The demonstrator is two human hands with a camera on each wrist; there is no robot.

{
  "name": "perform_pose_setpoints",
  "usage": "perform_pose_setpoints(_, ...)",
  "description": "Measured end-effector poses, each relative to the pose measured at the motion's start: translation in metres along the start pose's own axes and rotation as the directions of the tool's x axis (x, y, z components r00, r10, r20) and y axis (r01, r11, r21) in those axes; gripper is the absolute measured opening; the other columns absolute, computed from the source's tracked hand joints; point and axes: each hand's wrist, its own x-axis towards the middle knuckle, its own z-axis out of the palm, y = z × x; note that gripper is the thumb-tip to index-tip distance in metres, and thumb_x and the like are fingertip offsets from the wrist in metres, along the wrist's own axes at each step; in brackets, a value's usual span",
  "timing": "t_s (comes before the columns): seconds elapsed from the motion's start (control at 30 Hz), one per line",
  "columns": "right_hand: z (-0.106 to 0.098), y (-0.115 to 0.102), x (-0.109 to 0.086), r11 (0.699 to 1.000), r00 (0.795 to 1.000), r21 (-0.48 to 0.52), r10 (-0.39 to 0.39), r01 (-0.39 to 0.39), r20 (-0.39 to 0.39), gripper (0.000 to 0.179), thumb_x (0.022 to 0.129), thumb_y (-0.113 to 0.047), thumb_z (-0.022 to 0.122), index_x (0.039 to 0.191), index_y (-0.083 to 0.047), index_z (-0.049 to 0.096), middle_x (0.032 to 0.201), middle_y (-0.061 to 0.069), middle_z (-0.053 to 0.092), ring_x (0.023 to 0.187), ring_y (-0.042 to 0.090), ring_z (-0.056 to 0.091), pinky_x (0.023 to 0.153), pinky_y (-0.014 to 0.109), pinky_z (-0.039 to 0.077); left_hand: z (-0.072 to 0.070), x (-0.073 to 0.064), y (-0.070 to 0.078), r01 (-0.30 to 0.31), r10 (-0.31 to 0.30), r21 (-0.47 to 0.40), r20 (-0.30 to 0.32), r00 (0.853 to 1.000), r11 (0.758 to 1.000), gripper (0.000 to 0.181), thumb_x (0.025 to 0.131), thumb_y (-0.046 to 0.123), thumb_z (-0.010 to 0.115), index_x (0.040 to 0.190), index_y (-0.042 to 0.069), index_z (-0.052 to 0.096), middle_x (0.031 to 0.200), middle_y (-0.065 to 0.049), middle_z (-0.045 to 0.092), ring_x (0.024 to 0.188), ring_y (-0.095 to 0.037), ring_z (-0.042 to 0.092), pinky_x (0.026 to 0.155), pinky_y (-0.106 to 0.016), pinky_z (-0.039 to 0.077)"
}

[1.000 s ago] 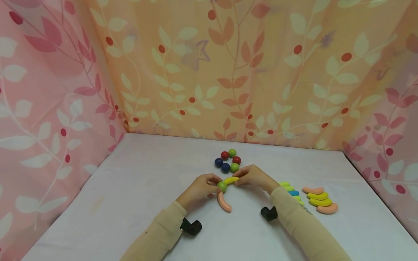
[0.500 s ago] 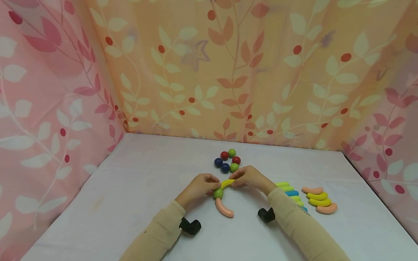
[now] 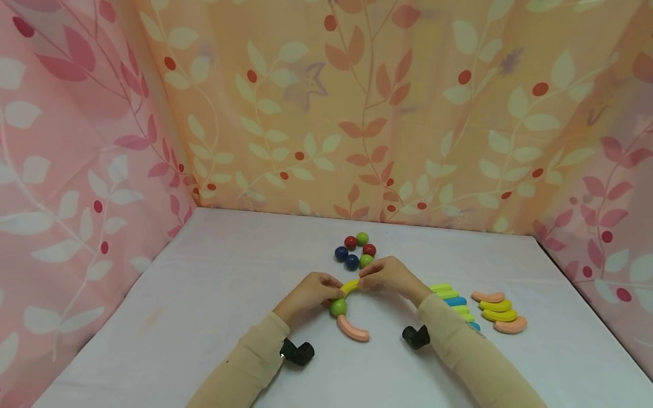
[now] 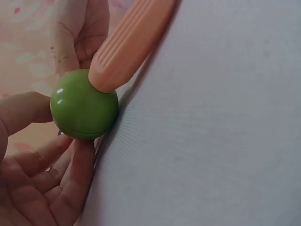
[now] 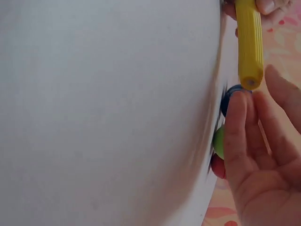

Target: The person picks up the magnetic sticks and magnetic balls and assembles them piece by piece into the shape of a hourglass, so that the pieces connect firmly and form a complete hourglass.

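Observation:
My left hand (image 3: 312, 293) pinches a yellow curved stick (image 3: 350, 287) near its lower end, beside a green ball (image 3: 338, 307). The ball joins that stick to an orange curved stick (image 3: 353, 330), which extends toward the front right. In the left wrist view, fingers surround the green ball (image 4: 84, 104), and the ridged orange stick (image 4: 127, 47) touches it. At the yellow stick's free end is my right hand (image 3: 390, 280). The right wrist view shows its thumb and fingers spread apart, just off the end of the yellow stick (image 5: 250, 47).
Behind the hands, red, blue and green balls (image 3: 351, 262) form a loose ring. Right of my right forearm lie green and blue sticks (image 3: 455, 302), partly covered by the sleeve. Farther right are yellow and orange curved sticks (image 3: 499, 314). Patterned curtains (image 3: 326, 113) enclose the white table (image 3: 229, 266).
The green ball and yellow stick have shifted left and toward me. The orange stick has swung to the right. My right fingers have loosened from the yellow stick's end.

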Motion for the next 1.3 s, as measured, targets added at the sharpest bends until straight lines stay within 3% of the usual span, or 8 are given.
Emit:
perform_pose_setpoints(0.07,-0.004,0.001,-0.002,0.999,0.997,0.025,0.041,-0.039,-0.072,0.030,0.087,-0.025,0.077,0.106,-0.003,0.075,0.098,0.008,0.075,0.083,0.014,0.069,0.083,0.029,0.060,-0.001,0.000,0.000,0.012,-0.012,-0.007,0.003,1.000,1.000,0.029,0.087,0.020,0.073,0.110,0.003,0.072,0.094,-0.005,0.071,0.076,-0.011,0.061,0.068,-0.021,0.053)
perform_pose_setpoints(0.17,-0.009,0.004,-0.002,0.989,0.975,0.102,0.127,-0.110,-0.180,0.033,0.088,-0.028,0.076,0.108,-0.002,0.074,0.098,0.009,0.075,0.083,0.014,0.071,0.084,0.029,0.060,-0.001,0.000,0.000,0.030,-0.030,-0.028,0.005,1.000,0.999,0.029,0.086,0.019,0.074,0.111,0.003,0.071,0.095,-0.005,0.071,0.078,-0.012,0.061,0.070,-0.022,0.055)
perform_pose_setpoints(0.23,-0.012,0.006,-0.001,0.982,0.966,0.142,0.154,-0.126,-0.208,0.036,0.089,-0.027,0.075,0.113,0.000,0.072,0.100,0.011,0.075,0.084,0.014,0.071,0.085,0.030,0.060,-0.002,0.001,0.000,0.039,-0.039,-0.052,0.000,0.999,0.998,0.030,0.086,0.018,0.074,0.111,0.003,0.071,0.095,-0.006,0.071,0.079,-0.012,0.062,0.072,-0.024,0.057)
perform_pose_setpoints(0.53,-0.008,0.007,0.011,0.967,0.959,0.198,0.199,-0.159,-0.204,0.047,0.088,-0.030,0.076,0.122,0.002,0.066,0.106,0.012,0.075,0.086,0.013,0.070,0.090,0.030,0.059,-0.004,0.001,-0.002,0.057,-0.061,-0.098,-0.034,0.998,0.994,0.033,0.084,0.016,0.077,0.112,0.002,0.070,0.102,-0.010,0.069,0.081,-0.013,0.065,0.076,-0.028,0.061)
perform_pose_setpoints(0.93,-0.001,-0.001,0.023,0.946,0.936,0.277,0.241,-0.168,-0.258,0.046,0.084,-0.026,0.081,0.116,0.004,0.068,0.099,0.009,0.071,0.071,0.010,0.063,0.072,0.021,0.059,-0.006,0.002,-0.003,0.045,-0.053,-0.156,-0.046,0.998,0.987,0.032,0.085,0.014,0.076,0.113,0.001,0.069,0.104,-0.011,0.070,0.079,-0.012,0.066,0.076,-0.029,0.061)
perform_pose_setpoints(1.1,0.002,-0.003,0.023,0.952,0.939,0.267,0.221,-0.149,-0.264,0.040,0.084,-0.023,0.080,0.111,0.005,0.071,0.096,0.007,0.070,0.070,0.009,0.062,0.071,0.021,0.059,-0.007,0.002,-0.003,0.041,-0.052,-0.193,-0.052,0.997,0.980,0.031,0.086,0.012,0.075,0.113,-0.001,0.068,0.101,-0.011,0.071,0.079,-0.012,0.066,0.076,-0.030,0.062)
perform_pose_setpoints(1.3,0.000,0.001,0.013,0.969,0.951,0.175,0.211,-0.174,-0.224,0.038,0.085,-0.026,0.079,0.112,0.000,0.072,0.105,0.009,0.073,0.087,0.015,0.062,0.079,0.022,0.056,-0.007,0.001,-0.003,0.037,-0.051,-0.217,-0.059,0.997,0.975,0.031,0.086,0.009,0.074,0.115,-0.002,0.068,0.101,-0.012,0.070,0.079,-0.012,0.066,0.077,-0.030,0.062)
